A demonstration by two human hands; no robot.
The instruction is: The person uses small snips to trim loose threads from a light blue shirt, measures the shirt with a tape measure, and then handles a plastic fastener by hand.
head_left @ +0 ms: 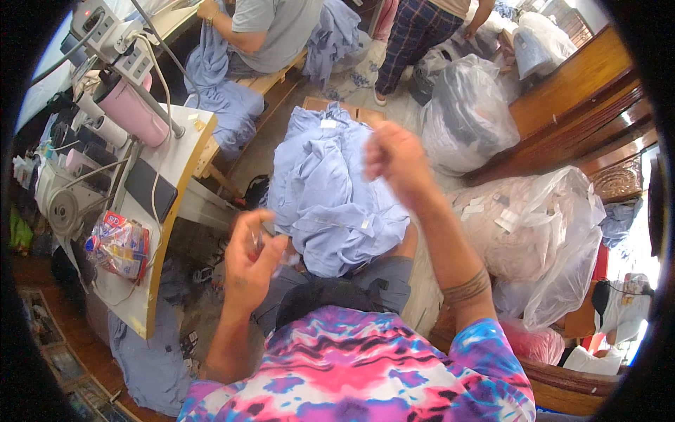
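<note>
A heap of light blue garments (316, 186) lies in front of me, over a wooden surface and reaching to my lap. Small white labels show on the cloth. Above the heap's right side is my right hand (397, 158), raised and smeared by motion, its fingers curled in; anything inside them is hidden. At the near left edge of the heap, my left hand (249, 257) is raised with bent fingers around something small and dark, too blurred to name. Neither hand visibly grips the cloth.
To the left stands a white table (158, 232) with a phone (150, 188), a pink tumbler (132, 109) and a plastic packet (119, 243). Filled clear bags (470, 112) line the right side. One person (271, 35) sits ahead handling blue cloth; another (422, 42) stands beyond.
</note>
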